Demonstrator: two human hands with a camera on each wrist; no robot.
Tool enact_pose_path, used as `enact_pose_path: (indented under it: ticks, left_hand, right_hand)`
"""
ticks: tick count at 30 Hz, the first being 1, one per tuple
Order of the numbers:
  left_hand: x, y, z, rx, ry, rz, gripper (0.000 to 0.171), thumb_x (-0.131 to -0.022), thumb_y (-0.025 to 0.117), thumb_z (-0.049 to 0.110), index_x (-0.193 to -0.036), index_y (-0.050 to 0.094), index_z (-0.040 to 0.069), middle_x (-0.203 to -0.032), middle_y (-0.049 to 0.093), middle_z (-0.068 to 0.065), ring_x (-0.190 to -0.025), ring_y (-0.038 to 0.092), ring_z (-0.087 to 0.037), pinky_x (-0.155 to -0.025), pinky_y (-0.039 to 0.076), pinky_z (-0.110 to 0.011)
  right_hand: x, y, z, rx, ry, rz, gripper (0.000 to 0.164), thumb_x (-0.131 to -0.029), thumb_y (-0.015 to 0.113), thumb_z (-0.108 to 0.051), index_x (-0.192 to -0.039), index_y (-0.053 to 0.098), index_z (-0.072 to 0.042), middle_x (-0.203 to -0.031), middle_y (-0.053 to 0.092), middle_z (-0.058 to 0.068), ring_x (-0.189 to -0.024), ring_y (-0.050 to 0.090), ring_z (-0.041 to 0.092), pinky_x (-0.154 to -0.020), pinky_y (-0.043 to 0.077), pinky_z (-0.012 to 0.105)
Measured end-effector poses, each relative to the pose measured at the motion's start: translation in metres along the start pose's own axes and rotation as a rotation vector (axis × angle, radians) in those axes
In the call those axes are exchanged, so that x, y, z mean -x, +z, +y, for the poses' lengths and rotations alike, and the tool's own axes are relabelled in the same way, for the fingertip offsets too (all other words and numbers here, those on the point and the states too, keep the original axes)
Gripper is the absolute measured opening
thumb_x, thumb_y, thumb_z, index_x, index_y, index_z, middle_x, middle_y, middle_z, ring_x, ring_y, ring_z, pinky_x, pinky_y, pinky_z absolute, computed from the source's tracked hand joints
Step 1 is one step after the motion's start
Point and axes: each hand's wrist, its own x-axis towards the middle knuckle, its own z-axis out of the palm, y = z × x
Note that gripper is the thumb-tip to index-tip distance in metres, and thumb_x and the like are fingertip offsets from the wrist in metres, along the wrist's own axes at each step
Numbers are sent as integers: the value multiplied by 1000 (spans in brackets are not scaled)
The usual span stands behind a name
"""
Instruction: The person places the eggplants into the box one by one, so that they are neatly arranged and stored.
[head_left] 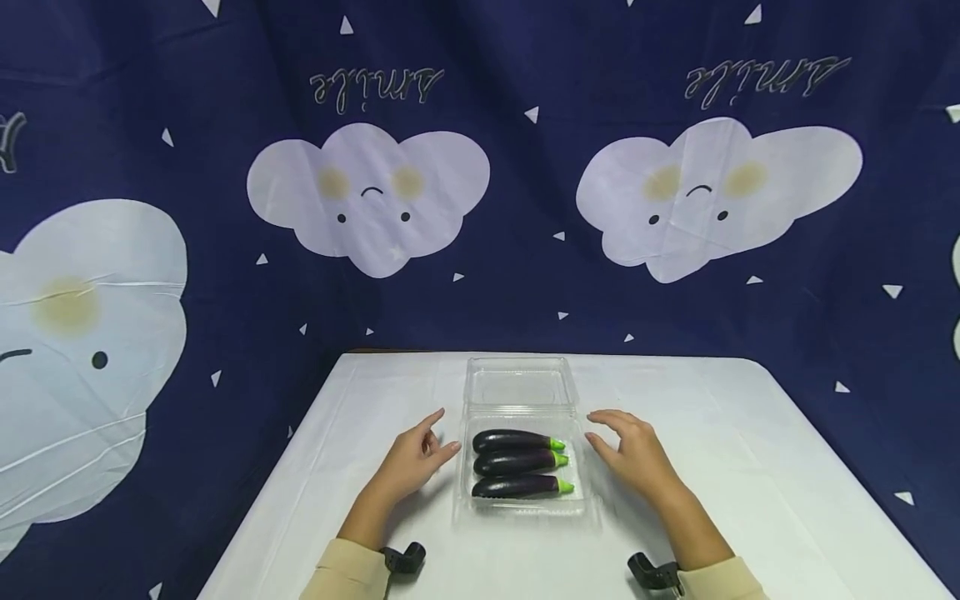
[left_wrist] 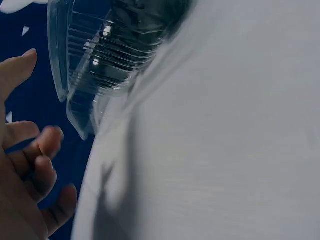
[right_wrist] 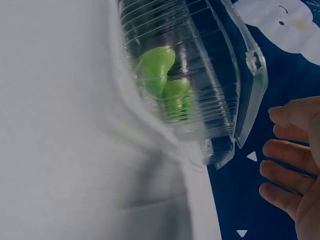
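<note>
Three dark purple eggplants (head_left: 517, 462) with bright green stem ends lie side by side in a clear plastic clamshell box (head_left: 467, 508). Its hinged lid (head_left: 521, 385) is folded back, away from the person. My left hand (head_left: 411, 460) hovers just left of the box, fingers loosely bent and holding nothing. On the other side my right hand (head_left: 633, 454) is held apart from the box, fingers relaxed around nothing. Both wrist views show a gap between the fingers and the ribbed box wall (right_wrist: 200, 100); the green stems (right_wrist: 157, 70) show through the plastic on the right.
The box stands on a white-covered table (head_left: 697, 442). Behind it hangs a dark blue curtain (head_left: 532, 283) printed with clouds and small triangles. A black wrist camera mount (head_left: 405, 558) sits at the left sleeve, and another mount (head_left: 652, 572) at the right.
</note>
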Motion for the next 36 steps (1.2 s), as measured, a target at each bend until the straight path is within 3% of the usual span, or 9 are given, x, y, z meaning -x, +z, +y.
enact_pose_path:
  ticks: [5,8,11,17,21,25,30,36]
  left_hand:
    - [-13,-8,19,-303,85,-33,86,-97,64,64,-158,47,6,-110,60,-6,-110,51,-25,-93,49,-45]
    - [-19,-10,28,-430,144,-49,92,-96,58,72,-160,44,7,-128,57,-13,-120,49,-31,-101,47,-49]
    - [-24,-11,35,-506,188,-68,96,-96,53,76,-162,42,7,-140,52,-16,-128,47,-35,-105,44,-51]
    - [-31,-11,49,-556,211,-113,102,-94,49,81,-165,35,10,-150,47,-17,-135,44,-37,-109,42,-55]
    - [-32,-7,50,-559,197,-142,105,-92,49,83,-166,34,9,-153,45,-20,-137,42,-40,-110,41,-56]
    - [-36,-3,46,-502,140,-184,105,-93,50,82,-166,33,10,-157,44,-20,-143,39,-40,-111,41,-57]
    - [-42,4,37,-339,82,-242,104,-95,54,76,-167,27,7,-163,39,-17,-149,34,-39,-116,34,-58]
    - [-44,12,29,-137,55,-221,100,-99,62,63,-166,22,1,-164,34,-24,-150,32,-44,-119,28,-59]
  right_hand:
    - [-5,-2,-3,64,19,-45,30,-88,86,-13,-113,77,2,-115,74,15,-108,69,38,-94,54,56]
    - [-7,0,-5,98,21,-72,35,-90,85,-24,-113,77,1,-116,74,15,-110,68,38,-96,53,55]
    - [-9,2,-7,129,19,-86,39,-91,84,-30,-115,77,1,-117,73,16,-112,67,38,-98,52,55]
    - [-16,6,-11,166,-27,-92,42,-90,85,-31,-114,77,2,-116,73,18,-111,67,40,-98,52,56]
    - [-19,9,-13,183,-37,-112,43,-91,84,-32,-115,76,2,-116,73,18,-111,67,40,-97,52,57]
    - [-21,13,-12,191,-1,-146,45,-92,82,-34,-118,75,3,-120,71,21,-113,65,42,-101,49,58]
    - [-22,21,-10,193,67,-204,48,-94,80,-36,-120,73,3,-124,68,25,-114,64,46,-101,48,60]
    - [-22,28,-9,136,159,-294,52,-96,77,-38,-126,70,4,-125,69,22,-113,65,46,-100,50,59]
